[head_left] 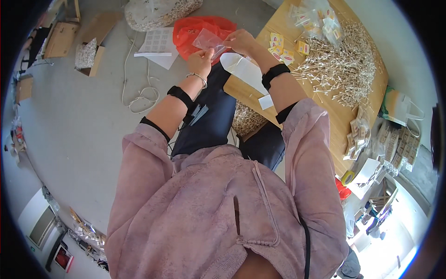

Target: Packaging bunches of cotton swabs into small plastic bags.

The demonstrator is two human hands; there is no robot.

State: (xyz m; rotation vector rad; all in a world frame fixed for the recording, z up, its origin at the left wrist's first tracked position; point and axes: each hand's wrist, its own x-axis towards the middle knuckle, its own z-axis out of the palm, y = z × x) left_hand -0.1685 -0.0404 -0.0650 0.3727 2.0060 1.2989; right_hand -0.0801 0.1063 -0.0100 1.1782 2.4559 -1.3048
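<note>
Above the floor, beyond my knees, a small clear plastic bag (207, 40) is stretched between my hands. My left hand (202, 60) pinches its near left side. The fingers of my right hand (240, 42) are closed on its right edge. Whether anything lies inside the bag I cannot make out. Behind and below it spreads a crumpled red plastic bag (185, 30). A white sheet (246, 69) lies at the table's left edge, under my right forearm.
On the wooden table (320, 121) at right are a heap of cotton swabs (348, 65), small yellow-and-white packets (276, 44) and clear bags (320, 21). Swabs also fill a box (246, 118) under the table. A white cable (144, 95) and printed sheets (158, 44) lie on the floor.
</note>
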